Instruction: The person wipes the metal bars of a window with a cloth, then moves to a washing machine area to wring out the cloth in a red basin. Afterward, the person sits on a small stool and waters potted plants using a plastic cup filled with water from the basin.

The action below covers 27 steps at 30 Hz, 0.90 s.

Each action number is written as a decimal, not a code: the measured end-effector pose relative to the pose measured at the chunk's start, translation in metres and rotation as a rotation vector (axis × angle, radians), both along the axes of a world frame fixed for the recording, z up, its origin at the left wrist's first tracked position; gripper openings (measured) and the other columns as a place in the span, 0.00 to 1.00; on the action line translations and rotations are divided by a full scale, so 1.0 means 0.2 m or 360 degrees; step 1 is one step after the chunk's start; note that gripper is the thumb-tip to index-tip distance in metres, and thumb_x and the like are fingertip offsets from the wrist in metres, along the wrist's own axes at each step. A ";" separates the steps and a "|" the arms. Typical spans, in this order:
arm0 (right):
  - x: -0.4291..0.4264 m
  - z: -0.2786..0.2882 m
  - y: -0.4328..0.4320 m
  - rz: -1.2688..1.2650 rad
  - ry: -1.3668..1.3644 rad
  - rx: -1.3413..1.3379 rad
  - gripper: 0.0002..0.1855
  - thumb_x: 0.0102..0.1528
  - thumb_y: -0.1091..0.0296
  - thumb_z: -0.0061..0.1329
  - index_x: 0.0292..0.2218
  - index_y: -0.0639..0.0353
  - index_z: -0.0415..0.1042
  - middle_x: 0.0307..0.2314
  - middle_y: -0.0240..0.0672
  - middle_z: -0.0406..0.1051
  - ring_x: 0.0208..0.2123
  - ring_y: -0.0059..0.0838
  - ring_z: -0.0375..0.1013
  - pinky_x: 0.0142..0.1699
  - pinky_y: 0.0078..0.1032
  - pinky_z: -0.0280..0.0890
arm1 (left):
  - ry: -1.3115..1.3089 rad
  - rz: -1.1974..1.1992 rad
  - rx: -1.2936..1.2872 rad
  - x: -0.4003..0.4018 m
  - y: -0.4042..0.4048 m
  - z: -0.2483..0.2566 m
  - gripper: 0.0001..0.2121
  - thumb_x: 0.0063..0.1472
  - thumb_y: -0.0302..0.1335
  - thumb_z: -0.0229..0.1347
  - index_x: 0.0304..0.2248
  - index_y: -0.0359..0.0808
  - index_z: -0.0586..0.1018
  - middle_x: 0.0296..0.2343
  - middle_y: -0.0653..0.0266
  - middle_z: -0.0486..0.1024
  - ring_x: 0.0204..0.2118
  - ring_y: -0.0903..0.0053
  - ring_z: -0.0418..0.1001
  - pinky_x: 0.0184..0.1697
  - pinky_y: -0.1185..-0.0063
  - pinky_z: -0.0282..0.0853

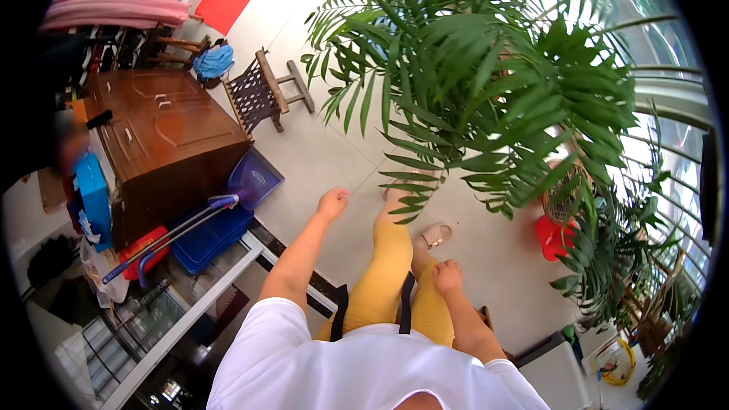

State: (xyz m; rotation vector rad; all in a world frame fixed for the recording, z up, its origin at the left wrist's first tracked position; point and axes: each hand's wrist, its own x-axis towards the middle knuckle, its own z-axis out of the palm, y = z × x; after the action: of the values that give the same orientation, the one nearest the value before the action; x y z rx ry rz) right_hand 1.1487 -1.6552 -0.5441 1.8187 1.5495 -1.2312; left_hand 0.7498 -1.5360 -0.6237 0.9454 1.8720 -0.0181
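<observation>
My left hand (333,204) hangs over the tiled floor (333,245), out to the left of my legs, its fingers curled and no object visible in it. Over the yellow trousers (376,273), near one knee, is my right hand (448,276), also with curled fingers; whether it touches the cloth I cannot tell. Black straps hang at the waist below my white shirt (364,364). A light-coloured shoe (436,235) shows on one foot; palm fronds partly cover the other. The large green potted palm (472,68) spreads ahead and to the right.
On the left stand a brown wooden cabinet (171,119), a woven-seat folding stool (256,94), a blue dustpan (256,179) and a blue lidded bin (213,239). A metal-framed doorway (188,319) runs below them. A red container (553,238) and more plants line the barred window at right.
</observation>
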 end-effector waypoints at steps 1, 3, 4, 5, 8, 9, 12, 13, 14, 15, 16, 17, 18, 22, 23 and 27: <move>0.00 -0.03 0.00 -0.0006 0.0010 0.0090 0.10 0.51 0.60 0.46 0.34 0.50 0.75 0.38 0.35 0.67 0.45 0.37 0.63 0.49 0.38 0.59 | 0.0036 -0.0034 0.0017 -0.03 0.10 0.00 0.12 0.54 0.29 0.49 0.37 0.39 0.78 0.29 0.59 0.78 0.33 0.69 0.75 0.39 0.75 0.70; 0.01 -0.05 0.00 -0.0008 0.0049 0.0256 0.10 0.51 0.60 0.46 0.33 0.50 0.75 0.37 0.34 0.67 0.44 0.37 0.63 0.49 0.38 0.59 | 0.0127 -0.0034 0.0051 -0.14 0.23 -0.10 0.12 0.53 0.30 0.49 0.37 0.40 0.79 0.30 0.59 0.78 0.34 0.68 0.75 0.40 0.75 0.70; 0.00 -0.07 0.04 0.0049 0.0041 0.0247 0.09 0.51 0.60 0.46 0.32 0.50 0.75 0.36 0.33 0.67 0.44 0.37 0.63 0.49 0.38 0.59 | 0.0177 -0.0015 0.0080 -0.23 0.30 -0.18 0.12 0.53 0.30 0.50 0.37 0.41 0.79 0.31 0.59 0.78 0.35 0.68 0.76 0.40 0.75 0.70; -0.02 -0.07 0.07 0.0101 0.0021 0.0235 0.09 0.51 0.60 0.46 0.32 0.51 0.74 0.36 0.33 0.67 0.43 0.37 0.63 0.48 0.38 0.58 | 0.0237 0.0020 0.0165 -0.31 0.36 -0.27 0.13 0.53 0.30 0.50 0.37 0.41 0.80 0.32 0.59 0.78 0.36 0.68 0.76 0.41 0.75 0.70; -0.04 -0.07 0.15 0.0204 -0.0031 0.0234 0.08 0.49 0.63 0.46 0.30 0.52 0.74 0.35 0.32 0.67 0.42 0.37 0.64 0.46 0.37 0.60 | 0.0515 0.0182 0.0235 -0.60 0.54 -0.51 0.14 0.52 0.32 0.52 0.38 0.42 0.80 0.35 0.59 0.78 0.38 0.67 0.76 0.43 0.73 0.69; -0.04 -0.06 0.16 0.0233 -0.0050 0.0234 0.07 0.49 0.64 0.46 0.30 0.52 0.74 0.34 0.32 0.67 0.42 0.37 0.64 0.45 0.36 0.61 | 0.0592 0.0324 0.0148 -0.70 0.61 -0.56 0.15 0.51 0.33 0.53 0.40 0.42 0.78 0.34 0.60 0.78 0.39 0.66 0.75 0.44 0.72 0.69; -0.03 -0.08 0.22 0.0197 -0.0038 0.0204 0.07 0.48 0.64 0.46 0.29 0.52 0.74 0.34 0.32 0.68 0.42 0.37 0.64 0.45 0.36 0.61 | 0.0753 0.0759 0.0397 -0.83 0.83 -0.67 0.30 0.50 0.34 0.58 0.52 0.40 0.63 0.45 0.53 0.70 0.46 0.62 0.70 0.49 0.71 0.65; -0.04 -0.08 0.23 0.0192 -0.0041 0.0185 0.07 0.48 0.64 0.46 0.29 0.52 0.74 0.34 0.32 0.68 0.42 0.37 0.64 0.45 0.36 0.61 | 0.0872 0.0910 0.0563 -0.83 0.90 -0.68 0.33 0.50 0.34 0.59 0.55 0.40 0.59 0.48 0.51 0.68 0.48 0.62 0.68 0.49 0.71 0.64; -0.03 -0.08 0.26 0.0210 -0.0022 0.0169 0.07 0.48 0.64 0.46 0.29 0.51 0.74 0.34 0.32 0.68 0.41 0.37 0.64 0.45 0.36 0.61 | 0.0717 0.1202 0.0570 -0.92 0.95 -0.70 0.34 0.51 0.34 0.59 0.55 0.42 0.56 0.49 0.52 0.65 0.46 0.63 0.67 0.45 0.71 0.66; -0.02 -0.09 0.27 0.0224 -0.0007 0.0149 0.07 0.48 0.64 0.46 0.29 0.51 0.74 0.34 0.32 0.68 0.41 0.37 0.65 0.44 0.36 0.61 | 0.0554 0.1487 0.0573 -0.99 0.96 -0.71 0.35 0.51 0.35 0.59 0.55 0.44 0.54 0.50 0.53 0.61 0.45 0.64 0.66 0.41 0.70 0.67; -0.03 -0.10 0.26 0.0213 -0.0052 0.0151 0.07 0.48 0.64 0.47 0.29 0.51 0.74 0.34 0.31 0.68 0.41 0.37 0.65 0.44 0.36 0.61 | 0.0365 0.1663 0.0522 -0.93 1.06 -0.70 0.34 0.52 0.35 0.59 0.55 0.46 0.53 0.49 0.54 0.62 0.43 0.62 0.66 0.42 0.68 0.66; -0.03 -0.12 0.25 0.0205 -0.0085 0.0154 0.07 0.47 0.64 0.47 0.29 0.51 0.74 0.34 0.31 0.68 0.41 0.36 0.65 0.44 0.36 0.62 | 0.0188 0.1837 0.0468 -0.88 1.15 -0.67 0.34 0.53 0.35 0.58 0.55 0.48 0.52 0.48 0.55 0.63 0.41 0.60 0.66 0.43 0.66 0.65; -0.03 -0.12 0.26 0.0240 -0.0073 0.0163 0.06 0.47 0.64 0.48 0.29 0.50 0.74 0.34 0.30 0.68 0.41 0.35 0.65 0.44 0.36 0.62 | 0.0216 0.2061 0.0500 -0.93 1.16 -0.69 0.28 0.55 0.32 0.57 0.52 0.50 0.58 0.45 0.57 0.65 0.39 0.61 0.66 0.44 0.63 0.64; -0.01 -0.13 0.30 0.0326 -0.0042 0.0228 0.07 0.46 0.64 0.47 0.29 0.51 0.73 0.32 0.32 0.67 0.40 0.37 0.65 0.42 0.37 0.63 | -0.0314 0.2295 0.0825 -1.07 1.12 -0.80 0.20 0.59 0.28 0.54 0.48 0.44 0.60 0.46 0.59 0.64 0.45 0.61 0.64 0.46 0.62 0.64; 0.00 -0.15 0.29 0.0346 -0.0019 0.0262 0.07 0.46 0.65 0.47 0.29 0.52 0.73 0.32 0.32 0.67 0.40 0.37 0.65 0.42 0.38 0.63 | -0.0351 0.2337 0.0910 -1.08 1.09 -0.83 0.19 0.59 0.27 0.53 0.47 0.44 0.61 0.44 0.59 0.65 0.42 0.62 0.66 0.44 0.64 0.66; 0.04 -0.19 0.29 0.0407 0.0054 0.0322 0.07 0.46 0.65 0.47 0.29 0.52 0.72 0.31 0.33 0.66 0.39 0.39 0.65 0.40 0.39 0.63 | -0.0290 0.2398 0.1104 -1.07 0.93 -0.89 0.15 0.60 0.23 0.51 0.47 0.40 0.64 0.36 0.62 0.70 0.29 0.71 0.72 0.35 0.74 0.70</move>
State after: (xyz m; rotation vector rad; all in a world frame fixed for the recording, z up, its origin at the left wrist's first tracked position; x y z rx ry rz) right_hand 1.1570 -1.5978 -0.5818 1.6584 1.9172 -1.0218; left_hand 0.5359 -1.3502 -0.8019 -0.2701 1.9899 1.6026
